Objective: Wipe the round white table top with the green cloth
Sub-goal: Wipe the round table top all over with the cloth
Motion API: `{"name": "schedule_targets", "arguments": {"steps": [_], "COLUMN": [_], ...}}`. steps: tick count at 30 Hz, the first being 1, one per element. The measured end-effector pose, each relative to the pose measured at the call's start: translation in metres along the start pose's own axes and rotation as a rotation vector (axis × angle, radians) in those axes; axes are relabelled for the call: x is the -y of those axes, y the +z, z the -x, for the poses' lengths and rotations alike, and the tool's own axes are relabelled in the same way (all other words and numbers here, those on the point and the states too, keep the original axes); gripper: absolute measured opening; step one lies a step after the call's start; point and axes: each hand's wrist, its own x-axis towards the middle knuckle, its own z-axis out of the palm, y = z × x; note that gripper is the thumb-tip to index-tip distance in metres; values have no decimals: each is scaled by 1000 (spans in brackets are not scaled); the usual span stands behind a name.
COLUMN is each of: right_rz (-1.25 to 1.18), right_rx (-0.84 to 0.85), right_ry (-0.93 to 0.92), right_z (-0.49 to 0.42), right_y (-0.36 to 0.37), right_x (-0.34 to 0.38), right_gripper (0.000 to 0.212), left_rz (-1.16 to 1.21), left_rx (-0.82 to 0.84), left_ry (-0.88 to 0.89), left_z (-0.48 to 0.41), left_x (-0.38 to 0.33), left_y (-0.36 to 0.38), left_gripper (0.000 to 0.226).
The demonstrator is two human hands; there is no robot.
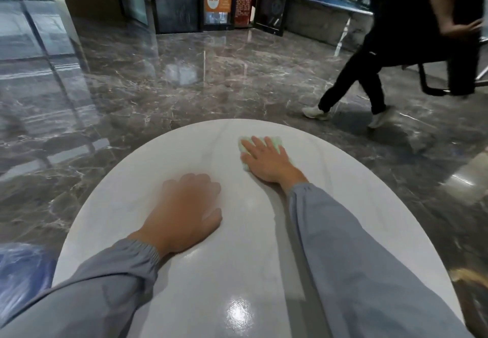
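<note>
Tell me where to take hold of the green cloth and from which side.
The green cloth lies flat on the table top, pressed under the right hand. Its far edge shows past the hand, so I would pinch that edge from above on the far side, probably bunching it.

I've got the right hand (pixel 266 160) flat on the cloth (pixel 277 141), far right on the table top (pixel 137 192). The left hand (pixel 184 211) rests nearer me, to its left. Beyond the table, far right, a passer-by (pixel 369 73) is on the floor (pixel 184 86).
</note>
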Motion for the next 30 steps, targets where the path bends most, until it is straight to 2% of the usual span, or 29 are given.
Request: {"name": "schedule_targets", "arguments": {"steps": [2, 8, 12, 14, 20, 23, 26, 30], "right_rz": [-20, -43, -41, -42, 35, 57, 33, -9], "right_rx": [-17, -140, -79, -65, 31, 60, -3, -121], "right_ry": [38, 388, 486, 426, -10, -171, -176, 95], "right_z": [0, -1, -25, -46, -98, -102, -103, -102], "right_y": [-10, -37, -42, -41, -23, -14, -22, -37], "right_x": [-29, -141, -145, -118, 37, 80, 62, -21], "right_gripper": [58, 51, 57, 57, 58, 56, 56, 53], "left_rz": [0, 24, 33, 29, 33, 6, 12, 19], "left_rx": [-12, -24, -36, -50, -50, -42, -46, -57], "left_ry": [1, -11, -14, -14, -28, -26, -29, -29], "left_z": [1, 1, 2, 3, 1, 1, 1, 2], "left_x": [0, -3, -3, -3, -3, -3, -3, -4], "left_y": [1, 0, 0, 1, 0, 0, -1, -2], "left_gripper": [50, 47, 47, 46, 46, 47, 46, 45]}}
